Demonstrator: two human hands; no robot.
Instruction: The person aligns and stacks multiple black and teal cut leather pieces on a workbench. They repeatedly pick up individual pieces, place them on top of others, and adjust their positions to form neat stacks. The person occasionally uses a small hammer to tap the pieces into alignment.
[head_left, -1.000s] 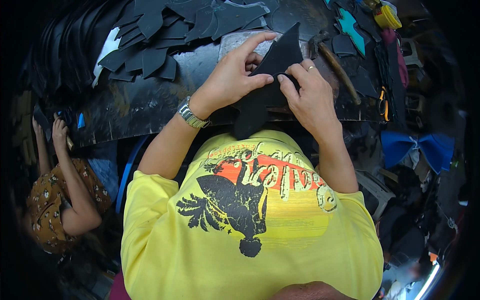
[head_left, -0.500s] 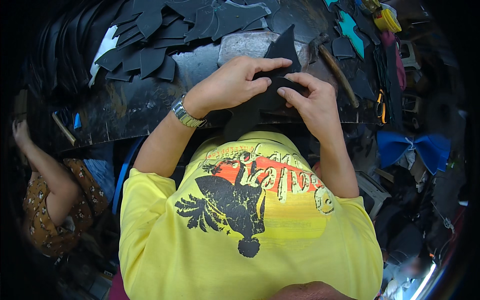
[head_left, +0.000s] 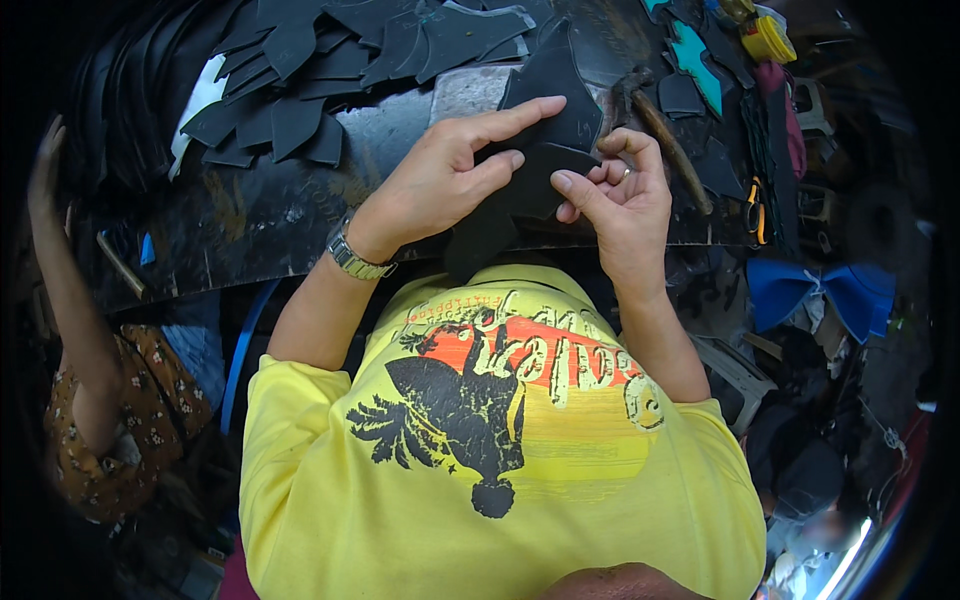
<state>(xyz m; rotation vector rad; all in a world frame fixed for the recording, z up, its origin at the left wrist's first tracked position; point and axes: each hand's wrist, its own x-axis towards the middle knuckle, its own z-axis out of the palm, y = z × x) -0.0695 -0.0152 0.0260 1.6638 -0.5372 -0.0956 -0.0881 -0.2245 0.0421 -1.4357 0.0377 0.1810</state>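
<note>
One black cut-out (head_left: 560,128) at the near edge of the table (head_left: 270,225) — left hand (head_left: 450,165): thumb and forefinger spread over it, unclenched; right hand (head_left: 632,195): fingers curled beside it — cannot tell if gripping.

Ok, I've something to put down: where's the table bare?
Bare tabletop lies left of the left hand, nearer than the stacked black pieces; a smaller patch sits beyond the hammer. Crowded around the teal piece and scissors.

Black pieces (head_left: 290,125) on dark table (head_left: 275,225)
</note>
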